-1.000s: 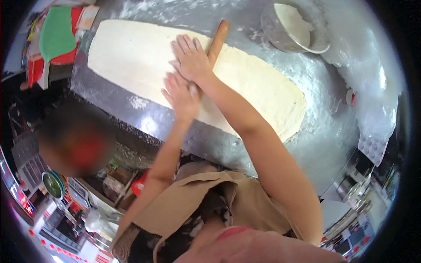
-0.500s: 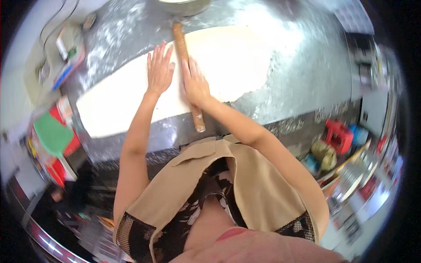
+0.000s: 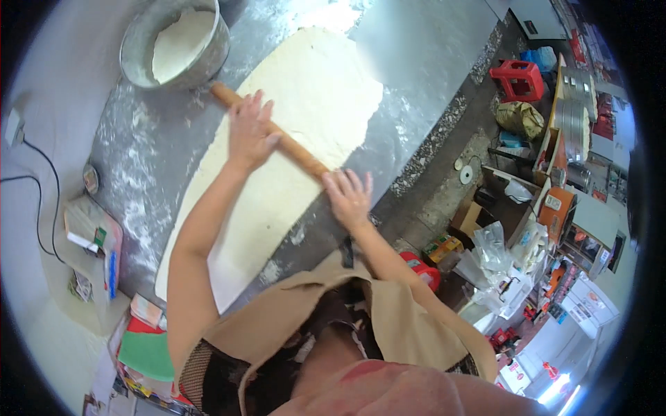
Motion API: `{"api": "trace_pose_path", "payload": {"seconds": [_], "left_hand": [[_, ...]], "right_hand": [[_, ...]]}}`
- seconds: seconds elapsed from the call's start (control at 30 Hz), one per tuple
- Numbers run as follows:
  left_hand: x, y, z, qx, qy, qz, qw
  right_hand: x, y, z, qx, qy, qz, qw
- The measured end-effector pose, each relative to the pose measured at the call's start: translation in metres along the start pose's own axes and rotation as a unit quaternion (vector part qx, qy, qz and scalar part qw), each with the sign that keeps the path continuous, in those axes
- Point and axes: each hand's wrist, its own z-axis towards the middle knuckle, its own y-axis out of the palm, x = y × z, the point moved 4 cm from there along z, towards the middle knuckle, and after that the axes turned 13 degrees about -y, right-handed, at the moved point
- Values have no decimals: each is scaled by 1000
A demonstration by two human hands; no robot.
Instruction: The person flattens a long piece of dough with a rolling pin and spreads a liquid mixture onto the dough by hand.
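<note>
Rolling pin [image 3: 277, 136] across dough sheet [image 3: 277, 187], under left hand [image 3: 250, 132], right hand [image 3: 349, 197]

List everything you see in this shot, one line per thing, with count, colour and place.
Long wooden rolling pin: one, brown, lying across the dough under both hands.
Flat sheet of rolled dough: one, pale cream, spread along the worktop.
Floured metal worktop: one, grey, dusted white.
Round metal bowl of flour: one, grey with white flour, at the pin's far end.
Square plastic stool: one, red, on the floor at right.
Tan sack: one, beside the stool.
Black cable: one, at the left edge.
Left hand: one, flat on the pin.
Right hand: one, at the pin's near end.
</note>
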Motion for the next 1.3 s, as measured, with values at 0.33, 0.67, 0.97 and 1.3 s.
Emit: {"api": "trace_pose_path", "payload": {"seconds": [0.33,0.67,0.97,1.3], "left_hand": [[37,34,81,-22,7,58,998],[65,52,268,188,23,19,982],[39,41,266,82,146,132,977],[39,62,263,61,95,84,990]], "right_hand": [[6,21,19,-57,270,-77,958],[212,8,115,46,396,-235,886],[197,21,129,5,366,-183,912],[216,29,118,-14,365,-152,918]]}}
